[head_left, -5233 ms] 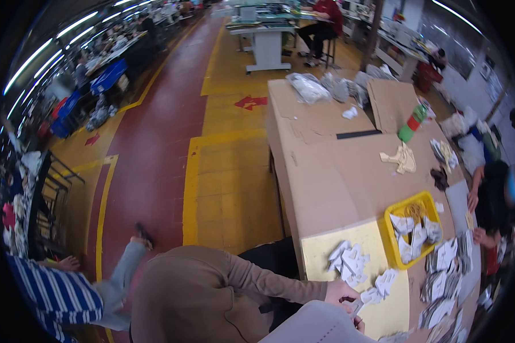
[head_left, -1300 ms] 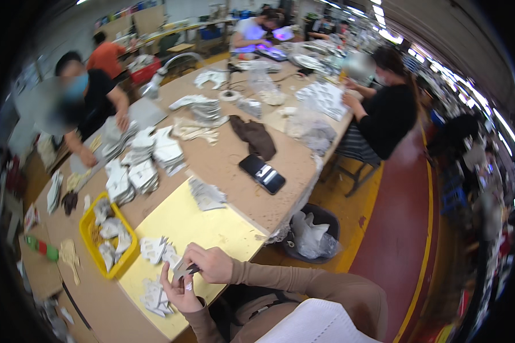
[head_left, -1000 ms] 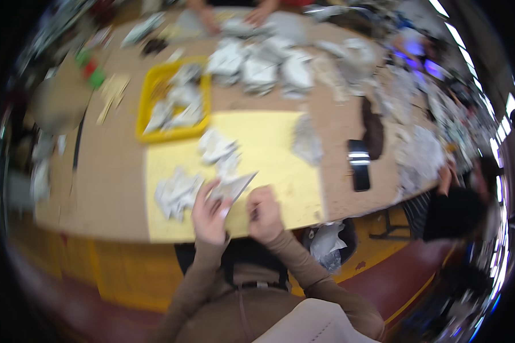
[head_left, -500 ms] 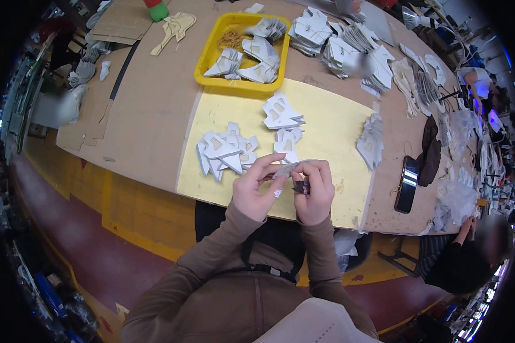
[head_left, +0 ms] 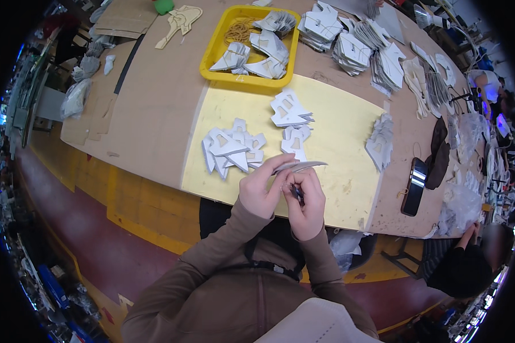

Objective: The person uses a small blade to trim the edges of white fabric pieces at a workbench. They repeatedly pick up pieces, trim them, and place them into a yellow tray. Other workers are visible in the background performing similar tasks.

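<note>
1. While my left fingers [head_left: 272, 164] pinch a thin, grey-white piece [head_left: 309, 165] near its left end, I do well to hold it lightly, since it looks easy to bend or crease.
2. The piece is up off the desk [head_left: 146, 117], over the near part of the yellow sheet [head_left: 340, 194]. I see it almost edge-on, its right tip sticking out free, and that tip probably wants steadying.
3. My right fingers [head_left: 311, 180] are curled round a small dark tool [head_left: 296, 194], just below the piece. I cannot tell whether the tool touches the piece, nor how firmly those fingertips press on it.
4. Because the tool sits just beside my left thumb, I had best point its tip away from skin and work in small, slow moves.
5. Tilting the piece more towards my eyes would, I judge, show its face and let me place the tool exactly.
6. Beyond my fingers lie a loose heap [head_left: 229, 148] on the left, then a near stack [head_left: 294, 142] and a far stack [head_left: 290, 108]; brushing them could muddle them.
7. The yellow basket [head_left: 249, 84] and the phone [head_left: 415, 187] stand well apart from my fingers, so I can leave both alone.
</note>
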Motion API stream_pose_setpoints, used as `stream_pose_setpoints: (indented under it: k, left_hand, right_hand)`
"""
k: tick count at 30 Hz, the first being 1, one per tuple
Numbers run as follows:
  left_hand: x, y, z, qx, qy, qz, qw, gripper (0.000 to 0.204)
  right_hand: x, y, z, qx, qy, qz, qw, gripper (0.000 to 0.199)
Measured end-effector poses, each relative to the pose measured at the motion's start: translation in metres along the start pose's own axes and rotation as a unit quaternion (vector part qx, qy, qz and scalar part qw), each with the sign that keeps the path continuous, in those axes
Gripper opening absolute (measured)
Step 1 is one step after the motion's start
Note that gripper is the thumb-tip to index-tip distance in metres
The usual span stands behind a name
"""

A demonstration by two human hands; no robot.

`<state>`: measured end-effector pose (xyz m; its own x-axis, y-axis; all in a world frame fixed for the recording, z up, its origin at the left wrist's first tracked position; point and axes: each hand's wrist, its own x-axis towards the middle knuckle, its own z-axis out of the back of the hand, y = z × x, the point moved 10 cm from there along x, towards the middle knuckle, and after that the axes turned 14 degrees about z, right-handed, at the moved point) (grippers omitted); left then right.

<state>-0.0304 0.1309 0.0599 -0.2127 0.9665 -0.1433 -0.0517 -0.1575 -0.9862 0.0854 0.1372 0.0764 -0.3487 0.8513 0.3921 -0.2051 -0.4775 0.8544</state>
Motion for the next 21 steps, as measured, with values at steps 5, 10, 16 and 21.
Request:
stream_pose_setpoints:
  k: [5,10,16,21]
  left_hand:
    - [-0.007,-0.006,0.022,0.066,-0.027,-0.034,0.997,0.019]
    - [0.011,0.013,0.096,0.141,-0.094,0.027,0.985,0.019]
    - [0.0,-0.02,0.129,0.307,-0.302,-0.084,0.899,0.035]
    - [0.006,-0.013,0.036,0.136,-0.041,-0.022,0.99,0.043]
  right_hand:
    - [-0.021,-0.031,-0.005,0.243,-0.112,-0.164,0.949,0.019]
    - [-0.017,-0.044,0.024,0.141,-0.109,-0.13,0.975,0.016]
    - [-0.005,-0.056,0.035,-0.233,-0.067,-0.087,0.966,0.016]
    - [-0.001,-0.062,0.031,-0.122,-0.069,-0.082,0.987,0.012]
